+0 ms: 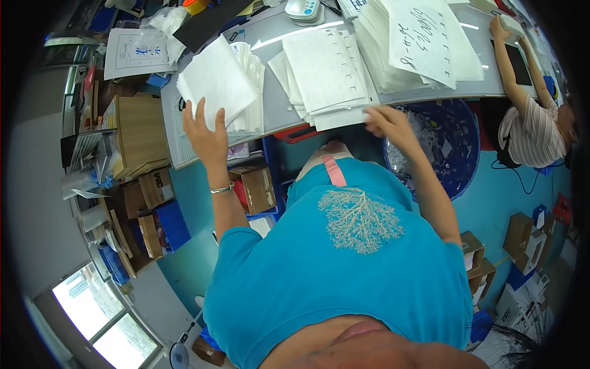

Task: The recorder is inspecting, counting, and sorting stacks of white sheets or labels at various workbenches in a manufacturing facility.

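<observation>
My left hand is at the near left edge of a stack of white sheets, fingers spread and reaching up beside it. The top sheets there lie askew over a second layer. In the middle of the grey table sits another pile of white sheets with small dark marks along one side. My right hand is closed at that pile's near right corner, its fingers bent against the corner of a white sheet that juts over the table edge.
A larger stack of sheets with handwriting lies to the right. Below the table edge stands a blue bin with clear scraps. Another person works at the far right. A calculator rests at the back; shelves with boxes line the left.
</observation>
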